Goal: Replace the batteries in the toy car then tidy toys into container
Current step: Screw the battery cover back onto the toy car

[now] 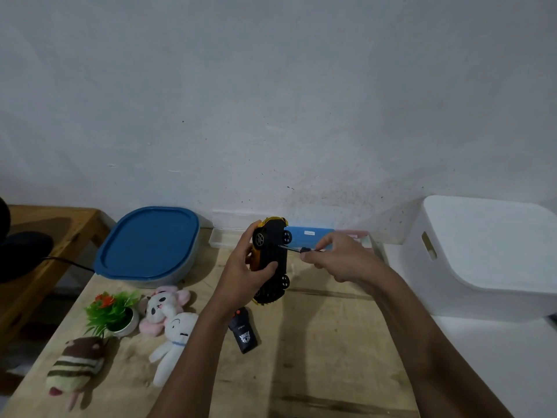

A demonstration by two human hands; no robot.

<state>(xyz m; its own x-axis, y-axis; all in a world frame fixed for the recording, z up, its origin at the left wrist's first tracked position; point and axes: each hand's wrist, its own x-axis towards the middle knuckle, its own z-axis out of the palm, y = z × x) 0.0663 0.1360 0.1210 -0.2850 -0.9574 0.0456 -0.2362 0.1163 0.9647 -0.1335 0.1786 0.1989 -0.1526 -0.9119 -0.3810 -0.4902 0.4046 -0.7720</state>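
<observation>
Striped plush (pixel 77 368): lies at the near left corner of the wooden table (pixel 316 357), closest to the person.
White bunny (pixel 174 339): lies on the table, left of the toy car and nearer than it.
Remote (pixel 243 333): black, lies on the table just below the toy car.
Pink plush (pixel 164 303) and little plant pot (pixel 116 312): side by side, left of the toy car.
Toy car (pixel 271 260): yellow and black, held up over the table with its black underside turned to the right.
Left hand (pixel 245 267): wraps tight around the toy car and keeps it up.
Right hand (pixel 337 256): pinches a small screwdriver (pixel 297 249); its tip touches the car's underside near a front wheel.
Blue-lid container (pixel 147 245): shut, far left of the toy car, by the wall.
White bin (pixel 482 254): far right of the toy car.
What could go wrong: I think the tip may slip off the screw if the car wobbles, and poke the left hand. A loose screw may drop and roll away.
</observation>
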